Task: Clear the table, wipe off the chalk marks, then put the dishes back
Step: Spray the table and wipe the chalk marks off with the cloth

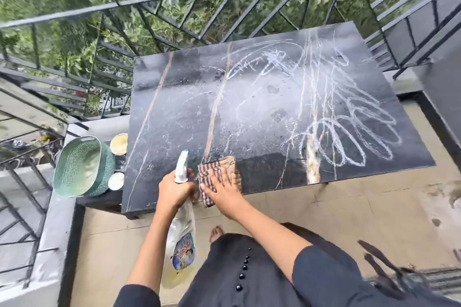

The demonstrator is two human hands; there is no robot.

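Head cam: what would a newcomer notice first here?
The white chalk marks sprawling over the right half of the dark table stand out most. At the near edge the right hand presses a checked cloth flat on the top, while the left hand grips a spray bottle beside it. A green basket sits off the table's left side.

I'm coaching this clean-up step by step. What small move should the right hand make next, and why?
Probably slide the cloth forward from the near edge into the chalk marks. The right hand presses flat on it, the table looks wet with spray, and the marks are unwiped; the left hand grips the spray bottle.
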